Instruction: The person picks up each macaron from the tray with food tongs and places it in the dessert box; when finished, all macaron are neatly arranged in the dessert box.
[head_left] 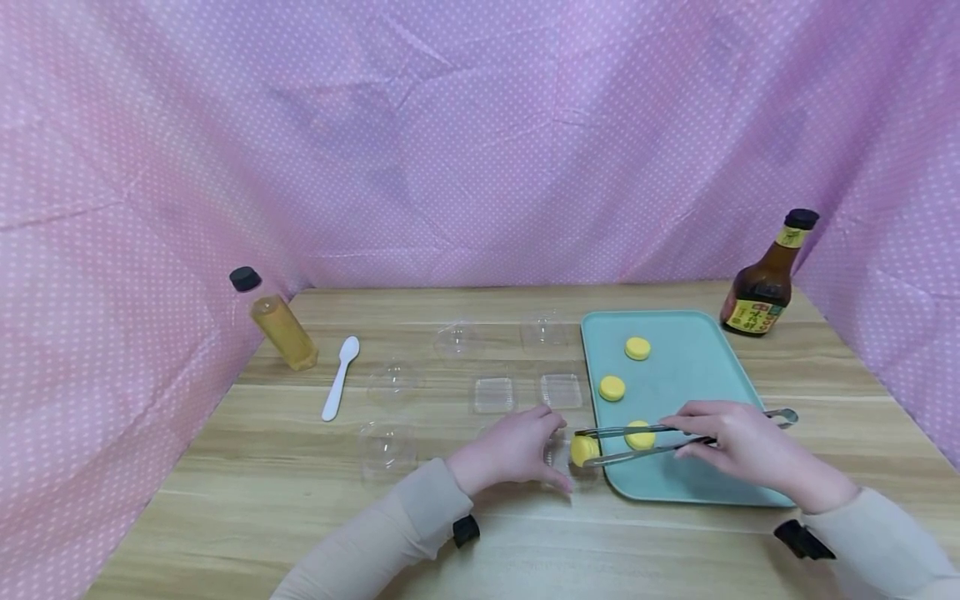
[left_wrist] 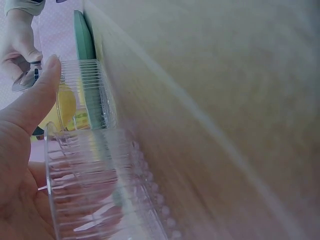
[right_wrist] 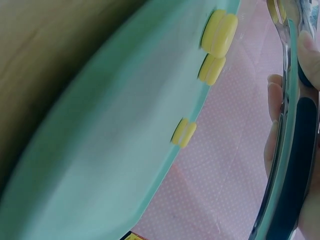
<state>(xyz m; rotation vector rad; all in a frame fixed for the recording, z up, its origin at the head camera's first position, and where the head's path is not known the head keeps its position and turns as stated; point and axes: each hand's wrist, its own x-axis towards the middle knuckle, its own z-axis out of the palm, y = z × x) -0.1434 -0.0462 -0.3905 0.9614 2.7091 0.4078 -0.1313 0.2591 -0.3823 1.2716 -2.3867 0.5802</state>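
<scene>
My right hand (head_left: pixel 738 446) grips metal tongs (head_left: pixel 626 431) with dark handles. Between the tongs' tips is a yellow macaron (head_left: pixel 585 451), just past the left edge of a mint-green tray (head_left: pixel 693 387). Three more yellow macarons lie on that tray, one of them a macaron (head_left: pixel 640 435) below the tongs. My left hand (head_left: pixel 513 454) holds a small clear ribbed plastic container (left_wrist: pixel 85 185), thumb on one side and fingers on the other. In the head view, the hand partly hides this container, close beside the held macaron.
Two clear square containers, one a container (head_left: pixel 561 391), sit beyond my left hand. Several clear domed lids, including a lid (head_left: pixel 386 450), lie left and behind. A white spoon (head_left: pixel 341 379) and an oil bottle (head_left: pixel 285 329) stand left; a dark sauce bottle (head_left: pixel 765 287) is back right.
</scene>
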